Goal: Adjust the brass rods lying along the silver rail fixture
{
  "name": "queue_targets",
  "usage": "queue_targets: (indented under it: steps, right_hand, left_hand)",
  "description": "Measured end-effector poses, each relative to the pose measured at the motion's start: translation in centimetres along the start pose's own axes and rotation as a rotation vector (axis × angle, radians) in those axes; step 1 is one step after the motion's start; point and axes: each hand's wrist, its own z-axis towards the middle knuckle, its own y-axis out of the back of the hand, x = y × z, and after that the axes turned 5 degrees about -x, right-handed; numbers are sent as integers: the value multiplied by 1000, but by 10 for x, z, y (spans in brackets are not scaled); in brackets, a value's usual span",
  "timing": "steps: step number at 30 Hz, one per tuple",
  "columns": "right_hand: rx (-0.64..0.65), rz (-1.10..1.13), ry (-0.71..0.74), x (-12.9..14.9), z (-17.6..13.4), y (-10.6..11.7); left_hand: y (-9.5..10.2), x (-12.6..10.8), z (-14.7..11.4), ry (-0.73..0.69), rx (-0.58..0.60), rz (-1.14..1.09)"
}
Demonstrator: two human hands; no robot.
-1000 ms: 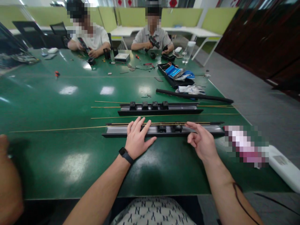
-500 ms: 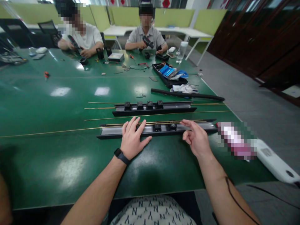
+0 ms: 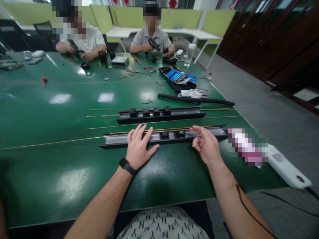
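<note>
A long black channel [image 3: 113, 146] with a pale inner face lies crosswise in front of me. Thin brass-coloured rods [image 3: 169, 130] run along its far edge. My left hand [image 3: 138, 149] lies over the channel's left part, fingers spread, with the fingertips at the rods. Over the right part, my right hand [image 3: 208, 146] has its foremost fingers stretched out to the rods, while its other fingers are bent. Between the hands sit two small black blocks, a left one [image 3: 164, 134] and a right one [image 3: 181, 132]. Neither hand is wrapped round anything.
Beyond lies a second black channel [image 3: 161, 119] carrying several black blocks, with loose rods [image 3: 104, 127] around it. Farther back are a black strip [image 3: 199, 100], gloves [image 3: 193, 93] and a black tray [image 3: 176, 88]. A white power bank-like device [image 3: 286, 166] lies right. Two people work opposite.
The whole view has shifted slightly, so things appear a little farther left. Both hands keep nearly the same pose and place on the channel.
</note>
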Motion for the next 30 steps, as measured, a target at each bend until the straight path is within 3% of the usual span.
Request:
queue_targets:
  steps: [4, 11, 18, 26, 30]
  right_hand:
    - [46, -19, -3, -1, -1, -1]
    - [-78, 6, 31, 1, 3, 1]
    - [62, -32, 7, 0, -4, -2]
    - [-77, -17, 24, 2, 2, 1]
    - [-13, -29, 13, 3, -2, -1]
  left_hand:
    - [0, 0, 0, 5, -1, -2]
    - [0, 0, 0, 11, 3, -19]
    - [0, 0, 0, 6, 9, 3]
    - [0, 0, 0, 13, 15, -12]
    - [0, 0, 0, 16, 19, -4]
